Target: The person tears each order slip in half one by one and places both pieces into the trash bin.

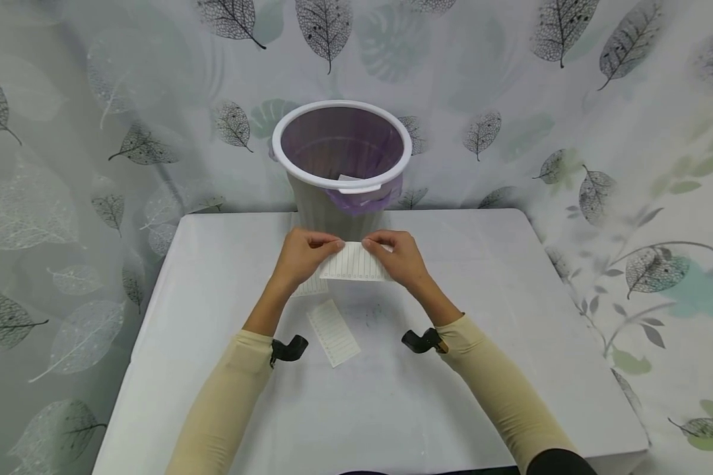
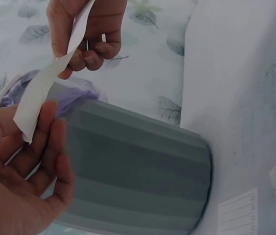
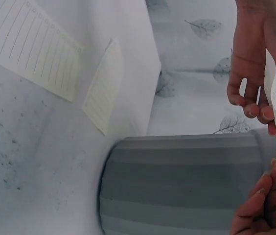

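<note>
Both hands hold one lined paper slip (image 1: 354, 262) by its upper edge, in front of the bin. My left hand (image 1: 305, 256) pinches it near its left end, between thumb and fingers. On the other side my right hand (image 1: 401, 257) pinches it the same way. In the left wrist view the slip (image 2: 39, 93) bends slightly between the two hands. Below them on the table lies a second lined slip (image 1: 334, 333), set at a slant. A third slip (image 1: 311, 285) lies partly hidden behind the left hand and the held paper.
A grey bin (image 1: 333, 210) with a white rim (image 1: 342, 107) and a purple liner (image 1: 356, 201) stands at the table's far edge. Some white paper (image 1: 348, 177) shows inside it. The white table (image 1: 481, 297) meets leaf-patterned curtains (image 1: 440, 86) behind.
</note>
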Action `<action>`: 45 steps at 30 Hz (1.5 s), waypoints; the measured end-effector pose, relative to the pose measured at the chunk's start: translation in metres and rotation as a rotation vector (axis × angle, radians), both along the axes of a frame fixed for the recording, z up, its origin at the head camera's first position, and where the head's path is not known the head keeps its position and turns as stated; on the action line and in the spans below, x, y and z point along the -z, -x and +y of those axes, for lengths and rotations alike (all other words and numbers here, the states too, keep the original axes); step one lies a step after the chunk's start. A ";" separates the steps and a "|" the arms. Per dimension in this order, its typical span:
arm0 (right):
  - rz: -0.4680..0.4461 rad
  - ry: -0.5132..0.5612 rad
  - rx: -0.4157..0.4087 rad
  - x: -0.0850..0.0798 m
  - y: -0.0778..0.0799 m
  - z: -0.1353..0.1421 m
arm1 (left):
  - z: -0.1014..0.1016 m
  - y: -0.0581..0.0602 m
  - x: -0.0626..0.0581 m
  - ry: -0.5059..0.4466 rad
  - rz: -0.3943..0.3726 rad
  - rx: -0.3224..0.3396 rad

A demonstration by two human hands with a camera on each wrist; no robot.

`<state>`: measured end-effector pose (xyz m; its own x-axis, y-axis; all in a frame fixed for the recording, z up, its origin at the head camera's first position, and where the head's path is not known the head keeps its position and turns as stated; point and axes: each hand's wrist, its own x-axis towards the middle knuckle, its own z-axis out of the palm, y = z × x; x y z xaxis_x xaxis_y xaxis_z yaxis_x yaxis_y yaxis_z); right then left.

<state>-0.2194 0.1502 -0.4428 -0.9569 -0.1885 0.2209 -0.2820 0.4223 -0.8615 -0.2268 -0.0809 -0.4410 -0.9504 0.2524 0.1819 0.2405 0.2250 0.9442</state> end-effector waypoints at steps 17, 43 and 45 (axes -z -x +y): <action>-0.056 0.064 0.034 0.004 0.002 -0.005 | 0.002 -0.001 0.007 -0.041 0.021 -0.039; -0.115 0.056 0.097 0.007 0.007 -0.005 | 0.000 -0.004 0.009 -0.027 0.085 -0.076; -0.130 0.080 0.109 0.007 0.007 -0.003 | -0.002 -0.004 0.009 -0.023 0.092 -0.086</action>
<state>-0.2263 0.1470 -0.4500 -0.9922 -0.0688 0.1038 -0.1221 0.3729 -0.9198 -0.2227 -0.0828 -0.4497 -0.9473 0.1659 0.2741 0.3072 0.2267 0.9243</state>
